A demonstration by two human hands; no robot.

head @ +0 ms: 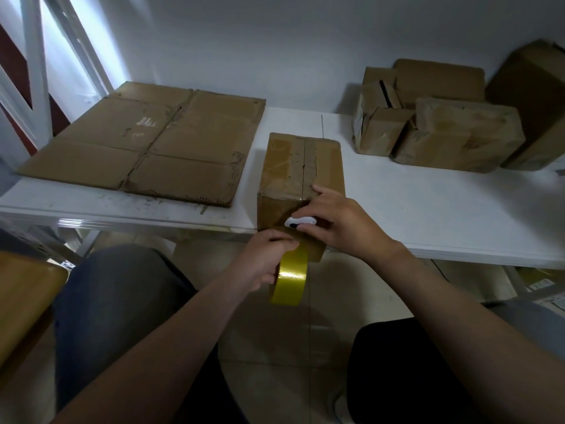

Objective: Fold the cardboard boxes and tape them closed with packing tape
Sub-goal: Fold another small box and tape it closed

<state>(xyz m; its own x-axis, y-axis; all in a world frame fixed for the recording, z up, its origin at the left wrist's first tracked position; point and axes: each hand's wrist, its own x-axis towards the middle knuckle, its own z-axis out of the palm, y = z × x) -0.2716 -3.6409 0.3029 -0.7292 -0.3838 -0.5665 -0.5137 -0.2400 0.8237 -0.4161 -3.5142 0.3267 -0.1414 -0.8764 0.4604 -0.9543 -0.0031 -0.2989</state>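
Observation:
A folded brown cardboard box (301, 169) stands at the white table's front edge and overhangs it, with shiny tape along its top seam. My left hand (265, 258) grips a yellowish roll of packing tape (289, 278) just below the box's near face. My right hand (341, 221) pinches a small white cutter (300, 222) against that near face, its fingers lying over the box's front top corner.
A flattened cardboard sheet (146, 142) lies on the table (428, 209) at the left. Several taped boxes (443, 130) are piled at the back right against the wall. My knees are below, and a wooden seat (21, 298) is at the far left.

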